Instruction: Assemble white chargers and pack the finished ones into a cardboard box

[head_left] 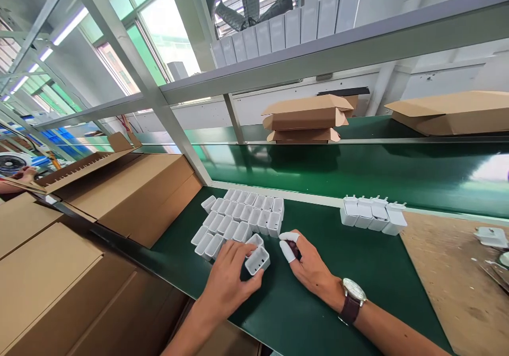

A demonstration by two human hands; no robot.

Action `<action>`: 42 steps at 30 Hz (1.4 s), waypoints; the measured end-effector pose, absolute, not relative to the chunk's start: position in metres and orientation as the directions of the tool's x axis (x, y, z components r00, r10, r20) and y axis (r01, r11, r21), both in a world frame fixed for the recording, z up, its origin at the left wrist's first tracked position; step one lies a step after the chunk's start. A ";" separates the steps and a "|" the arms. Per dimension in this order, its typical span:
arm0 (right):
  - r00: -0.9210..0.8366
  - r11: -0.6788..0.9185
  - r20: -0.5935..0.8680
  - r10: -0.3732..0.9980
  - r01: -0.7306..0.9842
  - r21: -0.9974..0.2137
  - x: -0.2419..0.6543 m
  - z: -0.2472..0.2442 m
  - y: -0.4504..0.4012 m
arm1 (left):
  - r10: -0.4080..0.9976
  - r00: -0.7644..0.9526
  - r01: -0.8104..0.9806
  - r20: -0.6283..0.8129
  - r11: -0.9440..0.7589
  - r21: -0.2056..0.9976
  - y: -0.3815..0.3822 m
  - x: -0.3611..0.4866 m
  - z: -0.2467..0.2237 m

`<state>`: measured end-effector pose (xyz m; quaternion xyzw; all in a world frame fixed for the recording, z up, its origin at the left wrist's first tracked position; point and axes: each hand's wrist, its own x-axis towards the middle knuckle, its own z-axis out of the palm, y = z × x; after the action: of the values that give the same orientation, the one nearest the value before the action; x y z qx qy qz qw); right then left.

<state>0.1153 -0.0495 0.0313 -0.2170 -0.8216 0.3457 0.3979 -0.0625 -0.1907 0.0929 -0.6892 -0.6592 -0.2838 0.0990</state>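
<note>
Rows of open white cases (240,213) stand packed together on the green counter (318,308), and at the near right corner of that block the left hand (237,271) has its thumb and fingers closed around one white case (258,261), its open top facing up and small dark holes showing inside. Another case (255,239) sits just beyond it, next to the fingertips, at the block's near edge. Just right of the block, the right hand (306,263) is loosely curled, thumb and forefinger in white finger covers, their tips close with a slight gap and nothing visible between them; a watch (352,298) circles its wrist. Farther right of the block, well apart, four white housings with prongs (373,215) stand side by side, and past them lies a brown board (449,276). Left of the block is a large cardboard box (147,189); behind it, on the far side of the green surface, are stacked cartons (304,121).
</note>
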 end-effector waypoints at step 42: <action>-0.524 0.360 0.305 0.795 0.003 -0.933 0.112 0.034 -0.037 | 0.749 0.269 0.951 0.606 -0.305 -0.045 -0.164 -0.040 0.078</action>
<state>0.1125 -0.0365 0.0341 -0.2771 -0.7203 0.4930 0.4016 -0.0396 -0.1636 0.0775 -0.7694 -0.5523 -0.2462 0.2058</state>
